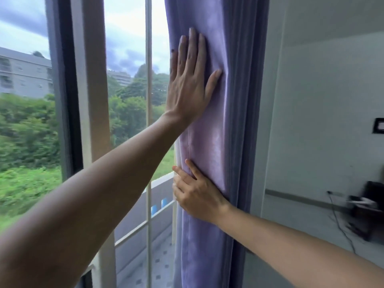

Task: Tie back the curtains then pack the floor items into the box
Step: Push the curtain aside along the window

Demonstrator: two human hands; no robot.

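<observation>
A purple curtain [209,142] hangs gathered in folds at the right side of the window, against the wall. My left hand [188,84] lies flat on it high up, fingers straight and spread, pressing the fabric toward the wall. My right hand [196,193] is lower down at the curtain's left hem. Two of its fingers lie along the fabric and the others curl round the hem. No tie-back, box or floor items are in view.
The window [126,59] with its white frame bars [148,100] fills the left, with a balcony rail and trees outside. A white wall [322,121] stands to the right, with a dark switch plate [379,125], a dark piece of furniture [372,213] and cables.
</observation>
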